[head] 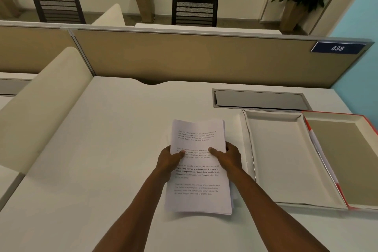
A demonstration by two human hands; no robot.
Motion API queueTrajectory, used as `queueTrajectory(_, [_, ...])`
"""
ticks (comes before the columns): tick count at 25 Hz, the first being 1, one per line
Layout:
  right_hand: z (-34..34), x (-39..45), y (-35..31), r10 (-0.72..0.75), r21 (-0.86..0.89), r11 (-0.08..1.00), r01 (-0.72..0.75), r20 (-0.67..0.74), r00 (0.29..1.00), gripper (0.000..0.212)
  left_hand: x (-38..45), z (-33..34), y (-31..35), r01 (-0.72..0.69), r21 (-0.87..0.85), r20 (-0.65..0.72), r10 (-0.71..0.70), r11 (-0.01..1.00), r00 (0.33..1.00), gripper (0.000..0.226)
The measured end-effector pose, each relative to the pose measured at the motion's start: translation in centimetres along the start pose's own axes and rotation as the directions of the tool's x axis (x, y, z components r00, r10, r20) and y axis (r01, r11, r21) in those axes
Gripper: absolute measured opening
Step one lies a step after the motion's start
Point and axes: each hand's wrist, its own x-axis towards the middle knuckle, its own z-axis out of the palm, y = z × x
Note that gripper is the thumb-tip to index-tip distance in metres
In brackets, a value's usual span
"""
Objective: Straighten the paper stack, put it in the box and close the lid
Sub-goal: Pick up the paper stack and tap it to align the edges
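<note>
While gripped on both long sides, paper stack (197, 166) sits mid-bench (102, 149), nearer the front edge. Left hand (168, 159) clasping left side, thumb on top; right hand (229, 158) clasping right side. Right edges slightly fanned. Open box (286, 159) toward right edge, lid (351, 157) laid open beside it.

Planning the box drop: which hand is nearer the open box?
Right. The right hand grips the paper stack's right edge, just beside the box's left wall. The left hand grips the stack's far edge.
</note>
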Motion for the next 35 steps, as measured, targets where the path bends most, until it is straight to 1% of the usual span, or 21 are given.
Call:
queueTrajectory(2, [-0.3, -0.5, -0.7, -0.054, 0.013, 0.998, 0.054, -0.021, 0.998, 0.045, -0.5, 0.0, 0.4, -0.085, 0.032, -0.024, 0.085, 0.996, 0.996, 0.035])
queueTrajectory(4, [-0.9, -1.1, -2.2, -0.134, 0.048, 0.989, 0.137, -0.065, 0.989, 0.045, -1.2, -0.1, 1.4, -0.231, 0.052, -0.062, 0.234, 0.972, 0.97, 0.036])
queueTrajectory(7, [-1.8, -2.1, -5.0, -0.256, 0.095, 0.958, 0.271, -0.141, 0.956, 0.047, -2.3, -0.3, 3.3, -0.459, 0.039, -0.11, 0.46, 0.888, 0.881, 0.037])
queueTrajectory(9, [-2.0, -2.8, -6.3, -0.327, 0.144, 0.923, 0.357, -0.192, 0.925, 0.049, -2.7, -0.5, 4.1, -0.563, 0.012, -0.121, 0.561, 0.826, 0.819, 0.04])
queueTrajectory(10, [-1.9, -3.1, -6.7, -0.36, 0.16, 0.905, 0.395, -0.208, 0.909, 0.051, -2.8, -0.7, 4.1, -0.587, 0.003, -0.124, 0.583, 0.81, 0.803, 0.041])
queueTrajectory(12, [-1.6, -3.6, -6.6, -0.411, 0.165, 0.879, 0.447, -0.211, 0.887, 0.053, -2.7, -1.0, 3.5, -0.589, -0.018, -0.131, 0.582, 0.808, 0.803, 0.04])
queueTrajectory(15, [-1.3, -4.1, -5.5, -0.437, 0.151, 0.871, 0.468, -0.198, 0.877, 0.05, -2.5, -1.3, 1.8, -0.568, -0.048, -0.129, 0.558, 0.822, 0.819, 0.036])
queueTrajectory(16, [-1.3, -4.4, -5.4, -0.45, 0.152, 0.864, 0.48, -0.197, 0.871, 0.052, -2.7, -1.3, 1.5, -0.566, -0.05, -0.128, 0.557, 0.823, 0.821, 0.035])
queueTrajectory(18, [-1.3, -4.6, -5.3, -0.47, 0.155, 0.854, 0.497, -0.183, 0.863, 0.067, -3.4, -1.3, 1.4, -0.571, -0.05, -0.12, 0.562, 0.82, 0.818, 0.038])
queueTrajectory(19, [-1.4, -4.6, -5.3, -0.476, 0.162, 0.849, 0.503, -0.181, 0.861, 0.076, -3.8, -1.2, 1.6, -0.586, -0.041, -0.117, 0.579, 0.809, 0.807, 0.046])
queueTrajectory(21, [-1.7, -4.7, -5.2, -0.476, 0.163, 0.849, 0.503, -0.178, 0.861, 0.088, -4.4, -1.1, 2.0, -0.65, -0.005, -0.104, 0.646, 0.76, 0.756, 0.074])
queueTrajectory(22, [-1.8, -4.6, -5.1, -0.468, 0.157, 0.856, 0.493, -0.172, 0.867, 0.085, -4.6, -1.0, 2.3, -0.669, -0.01, -0.104, 0.665, 0.743, 0.74, 0.09])
queueTrajectory(23, [-1.9, -4.3, -4.9, -0.458, 0.152, 0.863, 0.482, -0.166, 0.873, 0.078, -4.6, -1.0, 2.6, -0.674, -0.029, -0.117, 0.667, 0.738, 0.736, 0.103])
queueTrajectory(24, [-2.0, -4.0, -4.6, -0.448, 0.152, 0.869, 0.471, -0.161, 0.879, 0.071, -4.6, -1.0, 2.8, -0.673, -0.044, -0.132, 0.664, 0.738, 0.736, 0.109])
queueTrajectory(25, [-2.1, -3.8, -4.3, -0.439, 0.163, 0.872, 0.461, -0.155, 0.885, 0.067, -4.5, -1.0, 3.0, -0.672, -0.044, -0.144, 0.661, 0.739, 0.736, 0.108])
queueTrajectory(28, [-1.7, -4.0, -3.6, -0.424, 0.199, 0.876, 0.439, -0.115, 0.898, 0.066, -4.1, -0.9, 3.1, -0.667, 0.018, -0.164, 0.66, 0.745, 0.733, 0.083])
queueTrajectory(31, [-1.2, -4.5, -3.2, -0.424, 0.219, 0.871, 0.439, -0.115, 0.899, 0.065, -4.0, -1.0, 3.2, -0.661, 0.014, -0.183, 0.652, 0.75, 0.736, 0.066])
queueTrajectory(33, [-1.4, -4.3, -2.8, -0.417, 0.213, 0.876, 0.432, -0.111, 0.902, 0.06, -4.0, -1.0, 3.2, -0.656, 0.003, -0.177, 0.646, 0.755, 0.743, 0.062])
queueTrajectory(35, [-1.5, -4.2, -2.6, -0.407, 0.171, 0.893, 0.416, -0.083, 0.909, 0.053, -3.9, -0.9, 3.2, -0.644, -0.008, -0.162, 0.634, 0.765, 0.756, 0.061])
